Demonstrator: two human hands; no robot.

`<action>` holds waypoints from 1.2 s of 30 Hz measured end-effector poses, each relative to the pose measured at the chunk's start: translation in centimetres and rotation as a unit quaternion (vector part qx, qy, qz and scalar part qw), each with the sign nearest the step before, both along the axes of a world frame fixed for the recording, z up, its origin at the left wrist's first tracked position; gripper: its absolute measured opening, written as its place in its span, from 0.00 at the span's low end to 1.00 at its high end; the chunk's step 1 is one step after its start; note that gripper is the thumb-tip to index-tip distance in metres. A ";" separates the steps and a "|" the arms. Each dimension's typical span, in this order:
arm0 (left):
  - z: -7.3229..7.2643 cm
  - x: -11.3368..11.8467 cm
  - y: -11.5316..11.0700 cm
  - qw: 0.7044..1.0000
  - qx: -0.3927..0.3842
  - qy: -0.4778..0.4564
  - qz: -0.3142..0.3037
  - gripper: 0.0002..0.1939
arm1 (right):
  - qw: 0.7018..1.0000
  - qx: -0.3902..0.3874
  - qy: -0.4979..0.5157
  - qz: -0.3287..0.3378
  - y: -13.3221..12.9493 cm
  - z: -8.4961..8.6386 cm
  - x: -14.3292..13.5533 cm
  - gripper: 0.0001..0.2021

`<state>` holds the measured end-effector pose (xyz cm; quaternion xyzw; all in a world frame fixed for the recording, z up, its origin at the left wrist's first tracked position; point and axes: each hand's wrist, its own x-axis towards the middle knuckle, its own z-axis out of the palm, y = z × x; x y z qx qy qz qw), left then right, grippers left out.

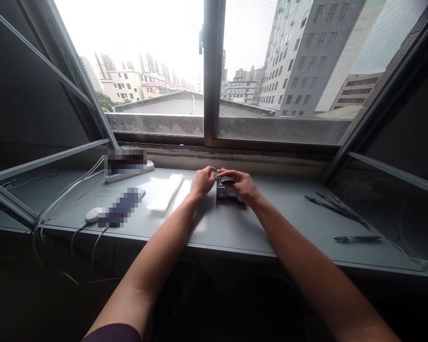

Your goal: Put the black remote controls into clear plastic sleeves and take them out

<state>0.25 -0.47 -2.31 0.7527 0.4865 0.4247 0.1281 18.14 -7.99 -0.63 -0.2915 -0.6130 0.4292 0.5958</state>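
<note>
Two black remote-like devices with small buttons, a left one (221,191) and a right one (231,192), lie side by side on the grey table (242,225). My left hand (203,181) is at their upper left, its fingers curled together; what they pinch, if anything, is too small to tell. My right hand (243,184) is over the right side of the devices, thumb and fingers closed on a small dark curved piece (227,179) with a light edge. The far ends of the devices are partly hidden by the hands.
White folded sheets (166,193) lie left of my hands. Further left are a blurred-out flat object (123,209), a round white charger (92,215), cables and a white power strip (130,175). Several dark pens (337,206) lie at right. Metal frames flank the table; a window stands behind.
</note>
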 end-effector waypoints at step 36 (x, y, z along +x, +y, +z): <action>-0.5 -0.1 0.3 0.999 0.010 -0.023 -0.026 0.14 | 0.860 -0.362 0.313 0.180 0.0 1.3 1.4 0.19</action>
